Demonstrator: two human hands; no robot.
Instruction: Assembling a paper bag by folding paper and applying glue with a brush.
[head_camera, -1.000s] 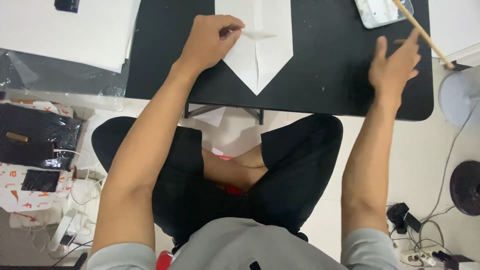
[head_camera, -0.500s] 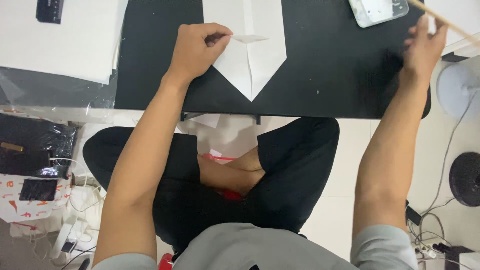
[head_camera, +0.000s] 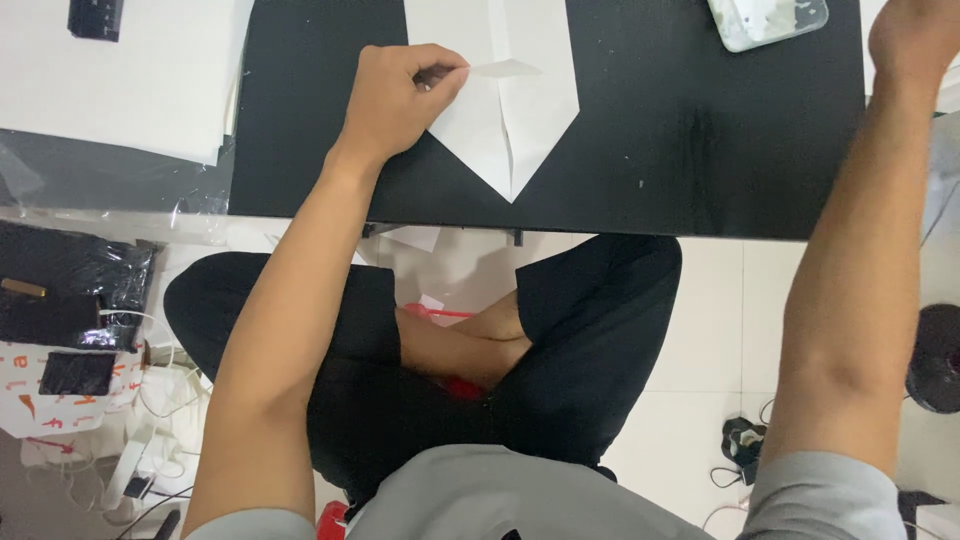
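right hand (head_camera: 915, 35) risen off-frame, left hand (head_camera: 400, 95) pinching folded paper (head_camera: 520, 110)

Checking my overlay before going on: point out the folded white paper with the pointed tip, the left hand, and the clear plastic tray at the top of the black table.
Folded white paper (head_camera: 535, 120), head view, right flap.
Left hand (head_camera: 395, 100), head view, back of the hand.
Clear plastic tray (head_camera: 765, 20), head view, its near rim.

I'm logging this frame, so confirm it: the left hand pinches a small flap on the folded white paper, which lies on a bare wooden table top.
One detail is wrong. In the head view the left hand does pinch a small flap on the folded white paper, but the paper lies on a black mat, not on bare wood.
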